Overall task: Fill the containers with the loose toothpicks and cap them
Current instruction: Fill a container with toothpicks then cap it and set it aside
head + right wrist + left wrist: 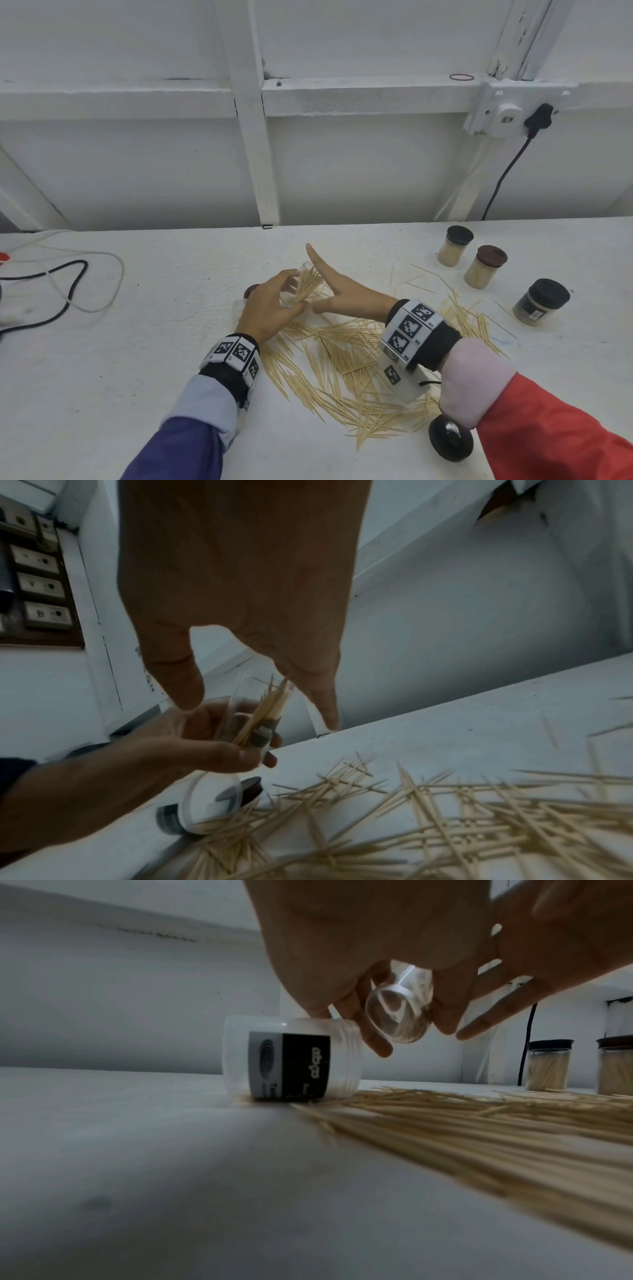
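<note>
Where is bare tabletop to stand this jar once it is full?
Bare tabletop lies between the left hand and the black cable; a smaller patch behind the hands, left of the capped jars. The loose toothpicks crowd the middle and right.

Checker-marked white wristbands (236, 353) over black cuffs; left sleeve (181, 442) navy (pale blue cuff), right sleeve (555, 428) red, pink-cuffed.
</note>
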